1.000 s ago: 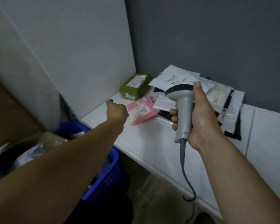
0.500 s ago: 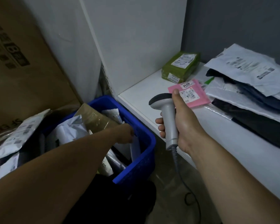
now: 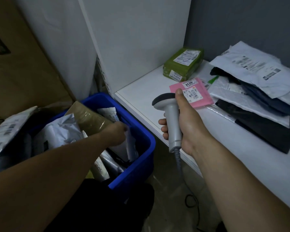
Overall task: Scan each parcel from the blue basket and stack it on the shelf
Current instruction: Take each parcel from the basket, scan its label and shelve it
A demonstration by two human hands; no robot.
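Left hand (image 3: pixel 117 133), off shelf (image 3: pixel 141 97), now in blue basket (image 3: pixel 147 143) pinching white parcel (image 3: pixel 131 145) (9 o'clock of scanner (image 3: pixel 172 118)); right hand (image 3: pixel 189 124) still grips scanner.

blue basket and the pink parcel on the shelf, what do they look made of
Blue basket: likely moulded plastic, smooth uniform rim, slight sheen. Pink parcel: probably a thin plastic mailer, matte, lying flat, white paper labels stuck on top.

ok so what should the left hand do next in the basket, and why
Probably lift the white parcel out of the blue basket toward the scanner. The left hand seems to pinch its top edge, and the right hand holds the scanner ready in front of the shelf.
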